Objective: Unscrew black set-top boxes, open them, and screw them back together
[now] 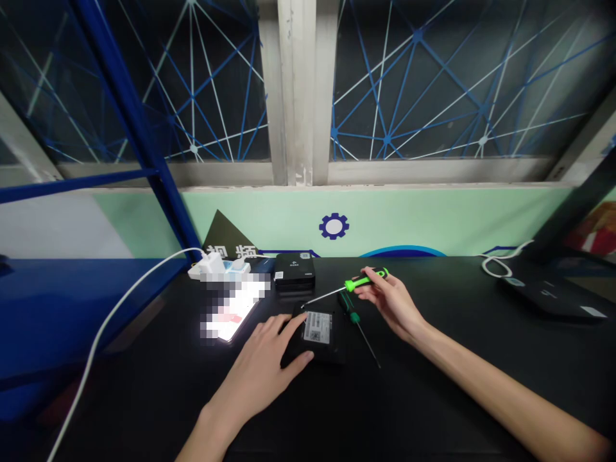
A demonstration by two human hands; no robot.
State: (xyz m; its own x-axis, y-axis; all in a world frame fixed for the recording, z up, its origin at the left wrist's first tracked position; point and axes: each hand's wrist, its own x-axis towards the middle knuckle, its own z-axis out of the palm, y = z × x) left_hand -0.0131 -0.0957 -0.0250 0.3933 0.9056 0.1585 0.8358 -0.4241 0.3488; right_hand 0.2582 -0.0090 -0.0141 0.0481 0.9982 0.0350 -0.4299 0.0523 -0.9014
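A small black box (318,335) with a white label lies flat on the black table (423,398). My left hand (262,369) rests on its left side, fingers spread and pressing on it. My right hand (392,300) is closed on the bright green handle of a screwdriver (356,283), whose thin shaft points left toward the box's far edge. A second screwdriver (357,324) with a dark green handle lies on the table just right of the box.
Another black box (294,269) sits behind, beside a lit phone (231,311) and a white charger (212,264) with a cable (106,327) trailing left. A black device (553,292) and white cord (495,262) lie far right. A wall and window stand behind.
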